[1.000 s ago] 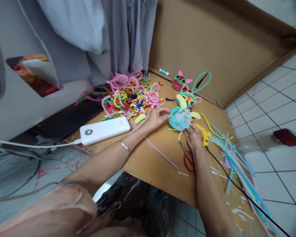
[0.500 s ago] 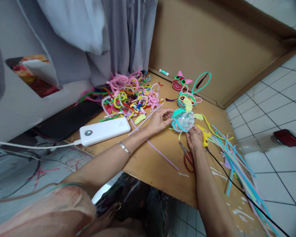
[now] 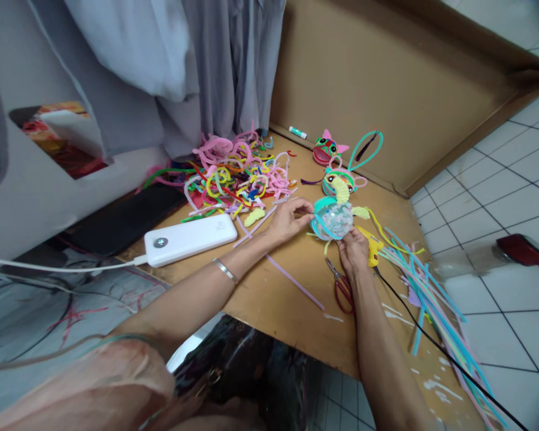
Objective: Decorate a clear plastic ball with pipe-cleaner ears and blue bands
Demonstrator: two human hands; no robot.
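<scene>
I hold a small clear ball (image 3: 333, 219) wrapped in teal pipe cleaner, with yellow fuzzy pieces on it, just above a cardboard sheet (image 3: 291, 287). My left hand (image 3: 288, 220) pinches its left side with thumb and fingers. My right hand (image 3: 353, 250) grips it from below, fingers curled round it. A yellow glue gun (image 3: 371, 244) lies right beside my right hand, and red-handled scissors (image 3: 343, 287) lie under my right wrist.
A tangle of coloured pipe cleaners (image 3: 236, 173) lies at the back left. Two finished pipe-cleaner figures (image 3: 327, 149) sit behind the ball. A white power bank (image 3: 189, 238) lies at left, and straight pipe cleaners (image 3: 424, 281) fan out at right. A glue stick (image 3: 297, 132) rests by the cardboard wall.
The ball has turned in my hands and dropped slightly; its yellow piece swung from the upper left to the top. Both hands kept their hold.
</scene>
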